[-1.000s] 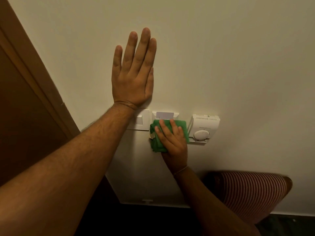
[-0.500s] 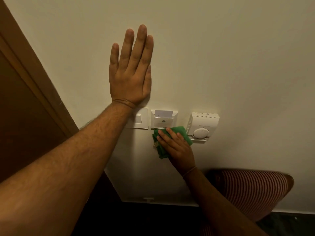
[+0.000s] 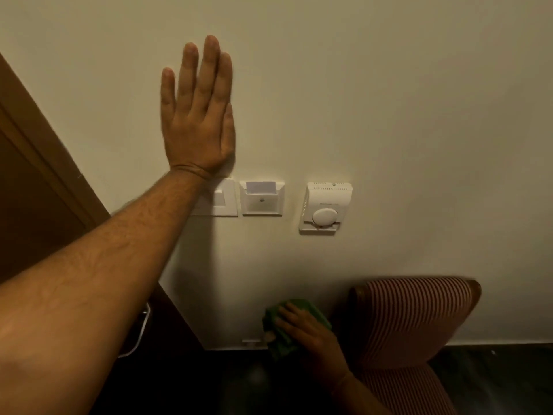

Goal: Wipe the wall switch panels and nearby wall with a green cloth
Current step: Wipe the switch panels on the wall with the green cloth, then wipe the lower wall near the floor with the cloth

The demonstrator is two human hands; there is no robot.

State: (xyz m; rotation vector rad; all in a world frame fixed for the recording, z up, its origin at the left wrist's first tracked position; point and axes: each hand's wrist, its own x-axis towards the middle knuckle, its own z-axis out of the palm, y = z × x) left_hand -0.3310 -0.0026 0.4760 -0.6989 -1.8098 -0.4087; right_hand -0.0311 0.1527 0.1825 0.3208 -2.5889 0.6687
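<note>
**Cloth low on the wall, panels clear above**

The right hand (image 3: 302, 327) presses the green cloth (image 3: 281, 339) against the wall (image 3: 389, 100) down near the skirting, at about 6 o'clock in the view and well below the fittings. Its fingers (image 3: 284, 314) lie spread over the bunched fabric, holding it flat to the paint rather than pinching it. Just at 3 o'clock of that hand stands the striped chair (image 3: 413, 319).

The left hand (image 3: 197, 121) is laid flat on the wall, open and holding nothing, at about 11 o'clock. Its wrist covers the upper left corner of the light switch (image 3: 223, 199). Beside the switch at its 3 o'clock is the key-card holder (image 3: 261, 199), with a card in its slot, and farther along is the thermostat (image 3: 326, 208). A wooden door frame (image 3: 45, 151) runs along 9 o'clock.

The cloth looks soft, light and limp; it will crumple and slip unless a broad palm keeps it bunched, so the best hold is a folded pad under the fingers. The switch and the thermostat's dial would probably answer to firm pressure, so light strokes seem wise there. The wall below the panels appears to be the part being wiped now.
</note>
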